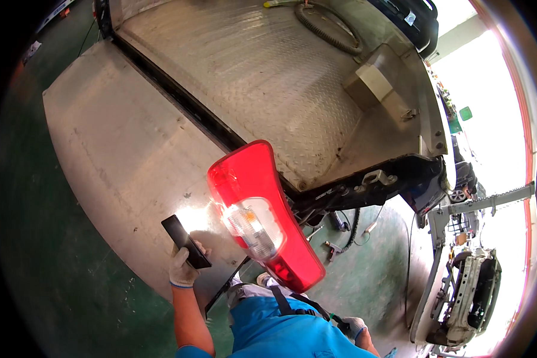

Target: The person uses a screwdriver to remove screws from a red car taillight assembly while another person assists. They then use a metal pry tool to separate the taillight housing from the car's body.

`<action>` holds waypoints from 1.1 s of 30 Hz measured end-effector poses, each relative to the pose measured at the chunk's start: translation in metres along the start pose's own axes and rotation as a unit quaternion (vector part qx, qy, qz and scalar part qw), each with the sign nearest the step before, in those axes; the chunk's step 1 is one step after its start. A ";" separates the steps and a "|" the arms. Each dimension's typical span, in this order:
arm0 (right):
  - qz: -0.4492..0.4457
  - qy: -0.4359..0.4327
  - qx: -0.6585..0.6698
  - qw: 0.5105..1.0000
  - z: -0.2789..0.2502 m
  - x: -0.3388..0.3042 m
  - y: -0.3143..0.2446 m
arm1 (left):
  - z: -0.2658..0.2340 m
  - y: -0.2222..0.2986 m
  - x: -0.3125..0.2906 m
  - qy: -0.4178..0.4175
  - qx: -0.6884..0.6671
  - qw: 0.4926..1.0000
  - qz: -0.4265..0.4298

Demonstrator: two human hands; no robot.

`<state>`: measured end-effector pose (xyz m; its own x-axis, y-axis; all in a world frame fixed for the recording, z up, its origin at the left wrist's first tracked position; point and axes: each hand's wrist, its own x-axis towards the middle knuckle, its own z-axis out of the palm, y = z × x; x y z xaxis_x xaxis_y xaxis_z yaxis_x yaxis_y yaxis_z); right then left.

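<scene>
My left hand [184, 268], in a whitish glove with bare fingertips, is closed around a dark, flat smartphone [186, 241] above the lowered tailgate [131, 143]. A bright glare lies on the metal just beyond the phone. To the right of it is a large red tail light [301, 250] with clear and amber sections, overlapping the tailgate's near corner in view; what supports it is hidden. My right hand [354, 327], also gloved, is low beside my hip, close to a dark strap [307, 307]. Its fingers do not show clearly.
Beyond the tailgate lies a pickup bed [250, 77] of patterned metal, with a coiled ribbed hose [328, 33] at the far end. Cables and an air tool [334, 247] are on the green floor. A lift arm [489, 200] and a removed car part [471, 298] stand at right.
</scene>
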<state>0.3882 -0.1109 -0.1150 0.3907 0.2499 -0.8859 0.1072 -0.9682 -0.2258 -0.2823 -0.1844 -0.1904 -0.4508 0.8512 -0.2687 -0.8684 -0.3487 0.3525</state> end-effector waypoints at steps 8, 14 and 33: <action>-0.015 -0.010 -0.006 1.000 0.021 -0.014 0.003 | 0.000 0.004 -0.003 -0.007 0.011 1.000 -0.001; -0.031 0.000 0.033 0.999 0.025 0.004 0.023 | -0.002 -0.005 0.001 -0.003 -0.008 1.000 0.020; -0.016 0.011 0.206 0.978 0.043 0.040 0.102 | -0.024 0.001 0.013 -0.016 0.038 0.999 -0.019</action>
<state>0.3753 -0.2001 -0.1908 0.4139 0.2747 -0.8679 -0.2566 -0.8795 -0.4008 -0.2940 -0.1834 -0.2149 -0.4094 0.8758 -0.2555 -0.8661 -0.2852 0.4105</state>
